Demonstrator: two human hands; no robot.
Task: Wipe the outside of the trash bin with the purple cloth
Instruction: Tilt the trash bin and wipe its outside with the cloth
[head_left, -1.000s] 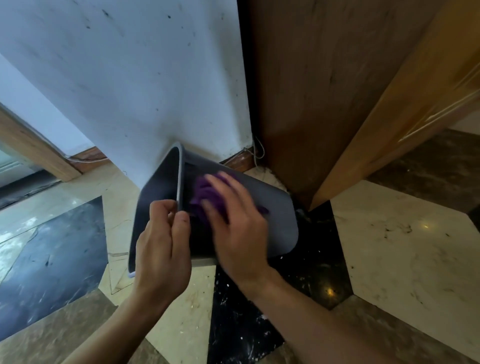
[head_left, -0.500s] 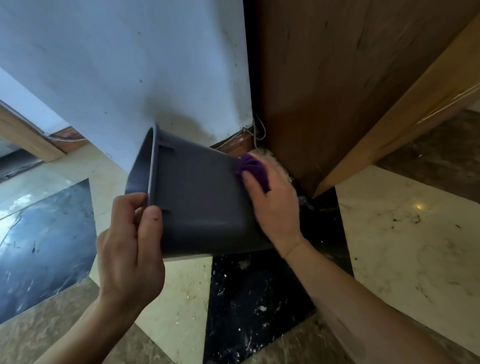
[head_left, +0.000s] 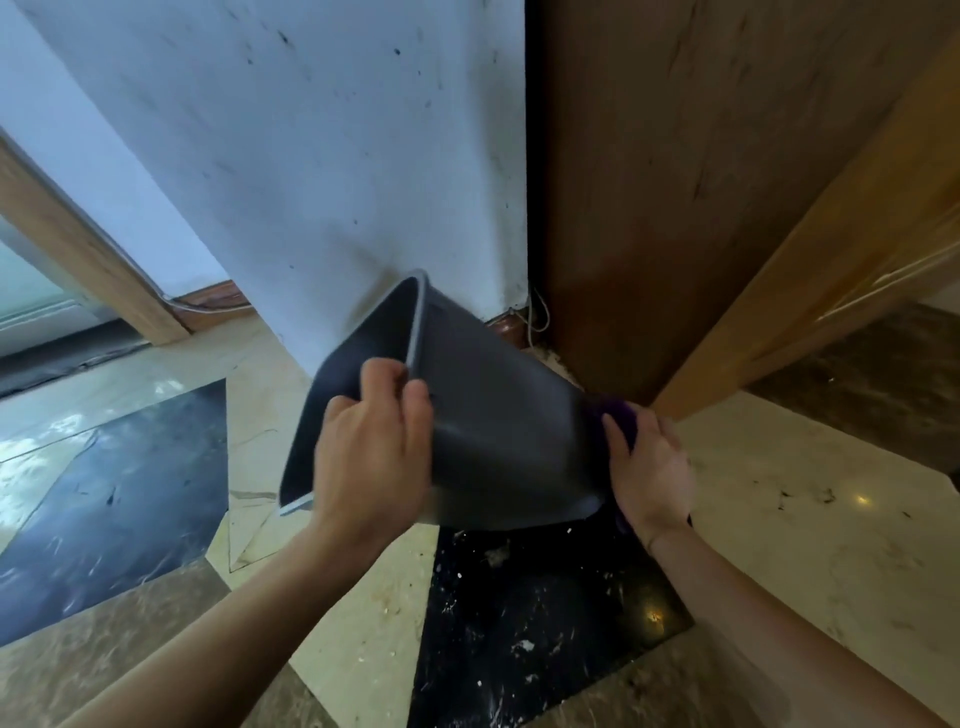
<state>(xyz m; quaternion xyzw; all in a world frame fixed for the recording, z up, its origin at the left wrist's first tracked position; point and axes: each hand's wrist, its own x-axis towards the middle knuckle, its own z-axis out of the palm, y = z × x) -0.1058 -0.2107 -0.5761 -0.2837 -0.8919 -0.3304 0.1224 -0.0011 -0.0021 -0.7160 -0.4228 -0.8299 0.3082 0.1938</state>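
Note:
A dark grey plastic trash bin (head_left: 498, 421) is tipped on its side above the floor, its open mouth facing left. My left hand (head_left: 371, 452) grips the bin's rim, thumb on the outside wall. My right hand (head_left: 649, 467) presses the purple cloth (head_left: 621, 415) against the bin's base end at the right. Most of the cloth is hidden behind my fingers and the bin.
A white wall (head_left: 311, 182) rises right behind the bin, and a brown wooden door (head_left: 701, 182) with its frame (head_left: 831, 260) stands to the right. Loose wires (head_left: 535, 317) hang at the wall's corner. The marble floor (head_left: 545, 623) below is speckled with debris.
My right hand has slid the cloth from the bin's side wall along to its base end. My left hand has turned the bin while keeping its grip on the rim.

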